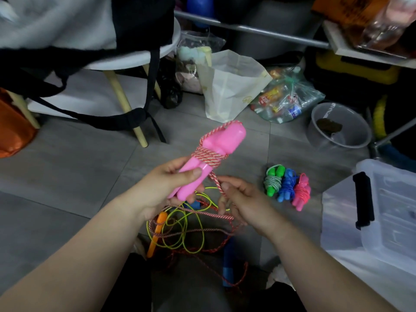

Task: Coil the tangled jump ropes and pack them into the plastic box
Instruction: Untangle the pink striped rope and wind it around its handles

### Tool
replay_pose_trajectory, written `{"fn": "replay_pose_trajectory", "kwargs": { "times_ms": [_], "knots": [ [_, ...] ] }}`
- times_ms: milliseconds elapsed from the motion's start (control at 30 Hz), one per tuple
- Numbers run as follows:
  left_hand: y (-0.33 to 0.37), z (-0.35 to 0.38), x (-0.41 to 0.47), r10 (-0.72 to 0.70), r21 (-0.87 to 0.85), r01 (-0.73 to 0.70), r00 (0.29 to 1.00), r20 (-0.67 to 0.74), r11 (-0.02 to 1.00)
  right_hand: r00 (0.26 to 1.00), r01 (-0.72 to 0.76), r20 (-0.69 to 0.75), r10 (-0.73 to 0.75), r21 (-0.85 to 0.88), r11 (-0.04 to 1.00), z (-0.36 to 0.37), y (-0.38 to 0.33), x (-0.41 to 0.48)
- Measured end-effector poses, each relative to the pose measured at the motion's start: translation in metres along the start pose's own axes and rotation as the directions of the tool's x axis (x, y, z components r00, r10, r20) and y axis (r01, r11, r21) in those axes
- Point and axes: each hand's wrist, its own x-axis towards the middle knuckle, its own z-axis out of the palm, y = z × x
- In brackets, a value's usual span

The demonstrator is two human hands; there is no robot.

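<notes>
Far side of grey tile floor [67, 165]: white paper bag [229, 86], clear bag of bottles [288, 95], clear bowl [340, 126]. At right: translucent plastic box [337, 221] with black latch [363, 199]. Near box, on floor: three coiled ropes in row, green [273, 180], blue [287, 185], pink [301, 191]. Under hands: tangle [191, 228] of yellow-green and red cord, orange handle [157, 230] and blue handle [228, 262] within. Grasping paired pink handles [225, 136] in left grip [166, 185], above tangle; red-white rope [208, 155] wound in several turns round them. Pinching loose strand in right grip [243, 199], just below handles.
</notes>
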Motion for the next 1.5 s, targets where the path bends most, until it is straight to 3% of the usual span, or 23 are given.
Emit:
{"fn": "replay_pose_trajectory", "kwargs": {
  "times_ms": [100, 133, 200, 233, 300, 333, 400, 433, 467, 533, 600, 667, 767, 833, 900, 967, 1033, 1167, 1233, 1300, 1400, 1500],
  "knots": [
    [0.001, 0.0, 0.001, -0.062, -0.1, 0.052, 0.993, -0.098, 0.994, 0.992, 0.117, -0.018, -0.123, -0.209, 0.971, 0.003, 0.005, -0.003],
    [0.001, -0.001, 0.002, -0.08, -0.15, 0.062, 0.991, -0.112, 0.987, 0.97, 0.183, -0.077, -0.232, -0.4, 0.898, 0.005, 0.009, -0.004],
    [0.003, -0.002, 0.003, -0.111, -0.27, 0.076, 0.987, -0.116, 0.96, 0.828, 0.244, -0.138, -0.544, -0.785, 0.57, 0.005, 0.023, -0.002],
    [0.005, -0.002, 0.002, -0.123, -0.308, 0.084, 0.987, -0.108, 0.948, 0.744, 0.252, -0.12, -0.657, -0.861, 0.442, 0.004, 0.028, 0.0],
    [0.008, -0.002, 0.0, -0.122, -0.317, 0.089, 0.989, -0.085, 0.944, 0.641, 0.292, -0.09, -0.762, -0.89, 0.35, 0.001, 0.027, 0.005],
    [0.008, -0.002, 0.0, -0.112, -0.299, 0.085, 0.991, -0.076, 0.951, 0.612, 0.286, -0.079, -0.787, -0.905, 0.314, -0.003, 0.028, 0.008],
    [0.008, -0.002, -0.001, -0.09, -0.246, 0.069, 0.993, -0.074, 0.967, 0.627, 0.207, -0.063, -0.776, -0.947, 0.244, -0.01, 0.026, 0.009],
    [0.009, -0.002, -0.002, -0.083, -0.225, 0.063, 0.993, -0.079, 0.972, 0.678, 0.167, -0.072, -0.732, -0.954, 0.248, -0.012, 0.024, 0.01],
    [0.009, -0.001, -0.003, -0.073, -0.212, 0.053, 0.994, -0.087, 0.976, 0.785, 0.117, -0.127, -0.607, -0.931, 0.346, -0.01, 0.02, 0.01],
    [0.014, -0.002, -0.007, -0.037, -0.201, 0.015, 0.994, -0.107, 0.98, 0.957, -0.046, -0.201, -0.21, -0.817, 0.574, -0.011, 0.022, 0.013],
    [0.021, -0.004, -0.013, 0.023, -0.21, -0.054, 0.989, -0.146, 0.976, 0.969, -0.217, -0.247, 0.033, -0.774, 0.595, -0.024, 0.032, 0.013],
    [0.03, -0.01, -0.022, 0.089, -0.227, -0.134, 0.976, -0.196, 0.965, 0.929, -0.349, -0.35, 0.118, -0.724, 0.595, -0.043, 0.034, 0.005],
    [0.041, -0.016, -0.04, 0.167, -0.21, -0.221, 0.955, -0.247, 0.952, 0.873, -0.37, -0.477, 0.097, -0.52, 0.77, -0.068, 0.02, -0.012],
    [0.046, -0.015, -0.053, 0.196, -0.174, -0.251, 0.939, -0.284, 0.952, 0.875, -0.283, -0.478, 0.073, -0.385, 0.879, -0.073, -0.007, -0.031],
    [0.05, -0.011, -0.066, 0.215, -0.159, -0.273, 0.927, -0.309, 0.949, 0.901, -0.184, -0.434, 0.013, -0.355, 0.916, -0.072, -0.037, -0.052],
    [0.052, -0.007, -0.081, 0.228, -0.125, -0.278, 0.922, -0.314, 0.952, 0.917, -0.071, -0.386, -0.097, -0.399, 0.914, -0.071, -0.063, -0.073],
    [0.053, -0.002, -0.095, 0.234, -0.083, -0.27, 0.924, -0.302, 0.959, 0.935, -0.058, -0.331, -0.131, -0.505, 0.861, -0.074, -0.077, -0.091],
    [0.058, 0.009, -0.119, 0.245, -0.026, -0.259, 0.938, -0.246, 0.966, 0.934, -0.3, -0.356, 0.025, -0.745, 0.595, -0.082, -0.066, -0.112],
    [0.064, 0.021, -0.126, 0.257, 0.016, -0.258, 0.951, -0.174, 0.966, 0.931, -0.314, -0.362, 0.04, -0.744, 0.59, -0.078, -0.061, -0.12],
    [0.072, 0.039, -0.128, 0.253, 0.078, -0.246, 0.963, -0.097, 0.966, 0.959, -0.194, -0.282, -0.027, -0.724, 0.662, -0.064, -0.061, -0.123],
    [0.084, 0.066, -0.125, 0.212, 0.168, -0.205, 0.977, -0.023, 0.964, 0.975, 0.132, -0.106, -0.196, -0.437, 0.89, -0.027, -0.075, -0.12],
    [0.095, 0.081, -0.122, 0.169, 0.23, -0.165, 0.986, 0.004, 0.959, 0.966, 0.257, -0.007, -0.259, -0.099, 0.961, 0.011, -0.092, -0.111]
  ]
}}
